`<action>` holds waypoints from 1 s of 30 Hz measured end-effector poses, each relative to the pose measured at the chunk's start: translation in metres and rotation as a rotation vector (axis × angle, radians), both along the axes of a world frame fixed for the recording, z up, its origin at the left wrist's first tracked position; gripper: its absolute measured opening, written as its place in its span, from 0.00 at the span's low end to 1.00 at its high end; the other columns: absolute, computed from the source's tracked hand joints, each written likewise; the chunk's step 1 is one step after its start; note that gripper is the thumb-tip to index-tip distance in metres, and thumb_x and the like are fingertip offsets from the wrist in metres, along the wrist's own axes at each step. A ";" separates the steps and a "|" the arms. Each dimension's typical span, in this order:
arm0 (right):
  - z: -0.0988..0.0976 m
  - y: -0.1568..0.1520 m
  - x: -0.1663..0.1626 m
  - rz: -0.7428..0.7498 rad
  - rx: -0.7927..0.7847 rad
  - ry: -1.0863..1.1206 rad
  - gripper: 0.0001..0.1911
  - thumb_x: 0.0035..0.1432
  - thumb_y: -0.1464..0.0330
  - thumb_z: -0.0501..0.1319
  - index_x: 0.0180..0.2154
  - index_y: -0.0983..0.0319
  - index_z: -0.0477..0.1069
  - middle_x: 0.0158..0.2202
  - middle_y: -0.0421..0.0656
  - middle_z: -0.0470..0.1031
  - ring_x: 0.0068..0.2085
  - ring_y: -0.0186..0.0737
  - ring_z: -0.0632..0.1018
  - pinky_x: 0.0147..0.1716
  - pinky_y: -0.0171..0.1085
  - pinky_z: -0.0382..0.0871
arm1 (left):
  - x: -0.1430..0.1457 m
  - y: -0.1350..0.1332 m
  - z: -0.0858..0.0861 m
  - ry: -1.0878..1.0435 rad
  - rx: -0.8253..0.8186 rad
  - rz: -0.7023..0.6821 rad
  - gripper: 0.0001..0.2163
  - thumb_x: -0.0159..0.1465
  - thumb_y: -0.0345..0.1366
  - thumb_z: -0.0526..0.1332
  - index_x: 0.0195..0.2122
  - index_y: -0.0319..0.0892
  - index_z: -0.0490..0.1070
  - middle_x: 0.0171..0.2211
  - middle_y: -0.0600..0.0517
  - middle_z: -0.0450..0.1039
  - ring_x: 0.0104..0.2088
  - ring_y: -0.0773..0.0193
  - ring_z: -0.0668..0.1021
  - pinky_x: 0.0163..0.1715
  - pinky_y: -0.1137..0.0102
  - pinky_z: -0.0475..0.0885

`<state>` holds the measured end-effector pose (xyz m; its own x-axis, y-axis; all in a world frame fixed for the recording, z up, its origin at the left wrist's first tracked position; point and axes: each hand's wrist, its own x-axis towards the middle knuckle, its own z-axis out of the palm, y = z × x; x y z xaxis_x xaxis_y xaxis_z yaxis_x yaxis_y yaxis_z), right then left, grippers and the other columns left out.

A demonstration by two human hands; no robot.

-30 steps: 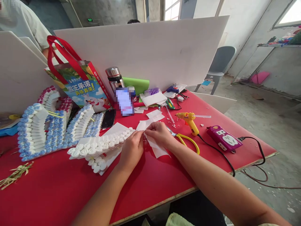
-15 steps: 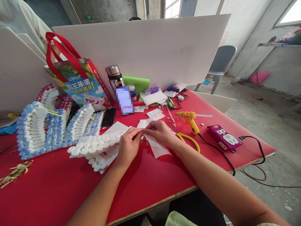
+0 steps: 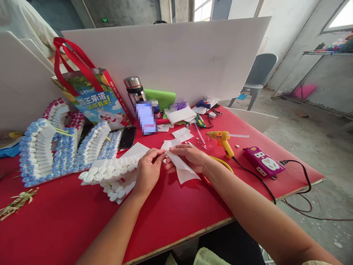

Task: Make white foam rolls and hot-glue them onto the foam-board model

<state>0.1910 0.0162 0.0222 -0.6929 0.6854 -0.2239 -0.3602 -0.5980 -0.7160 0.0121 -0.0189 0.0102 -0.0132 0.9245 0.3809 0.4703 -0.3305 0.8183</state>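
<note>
A thin strip of white paper [image 3: 182,170] stretches between my hands in the head view. My left hand [image 3: 149,167] pinches its rolled left end between thumb and fingers. Thumb on top and fingers beneath, my right hand [image 3: 190,156] grips the upper edge, and the free end hangs toward the red table. Left of my hands stands a white piece covered in rows of small paper rolls [image 3: 110,171]. Yellow-handled scissors [image 3: 223,163] lie partly hidden behind my right wrist. More white paper sheets [image 3: 182,134] rest just beyond my fingers.
A yellow glue gun [image 3: 222,141] and a purple power strip [image 3: 263,161] with trailing cords lie right. Blue-tipped roll pieces [image 3: 37,152], a gift bag [image 3: 96,99], a thermos [image 3: 134,88] and a phone [image 3: 127,138] stand left and back. A white board [image 3: 176,59] closes the far side.
My right hand has turned and opened out along the paper strip, its fingers now under it. My left hand has shifted slightly left and down, still pinching the end.
</note>
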 end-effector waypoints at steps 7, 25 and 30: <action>0.000 0.001 -0.001 -0.071 0.099 -0.082 0.12 0.56 0.67 0.70 0.35 0.65 0.68 0.29 0.46 0.79 0.26 0.38 0.80 0.30 0.40 0.79 | 0.000 0.001 -0.007 -0.169 -0.108 -0.017 0.11 0.62 0.44 0.65 0.40 0.42 0.80 0.31 0.52 0.73 0.28 0.66 0.72 0.30 0.72 0.69; 0.002 -0.005 -0.010 -0.274 0.279 -0.359 0.06 0.53 0.71 0.63 0.27 0.63 0.67 0.23 0.42 0.79 0.20 0.35 0.77 0.21 0.32 0.70 | 0.006 -0.003 -0.006 -0.312 -0.239 0.021 0.14 0.59 0.46 0.67 0.39 0.41 0.80 0.22 0.54 0.72 0.21 0.69 0.69 0.22 0.73 0.64; -0.002 -0.008 -0.012 -0.360 0.511 -0.450 0.04 0.51 0.72 0.62 0.27 0.62 0.67 0.24 0.40 0.78 0.22 0.36 0.78 0.24 0.33 0.71 | 0.007 -0.004 -0.004 -0.182 -0.144 0.005 0.12 0.62 0.45 0.64 0.37 0.41 0.79 0.26 0.53 0.73 0.24 0.67 0.72 0.25 0.72 0.67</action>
<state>0.1786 0.0077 0.0200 -0.3250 0.9454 -0.0261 -0.0786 -0.0545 -0.9954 0.0189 -0.0233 0.0067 -0.0740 0.9690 0.2356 0.3118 -0.2019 0.9285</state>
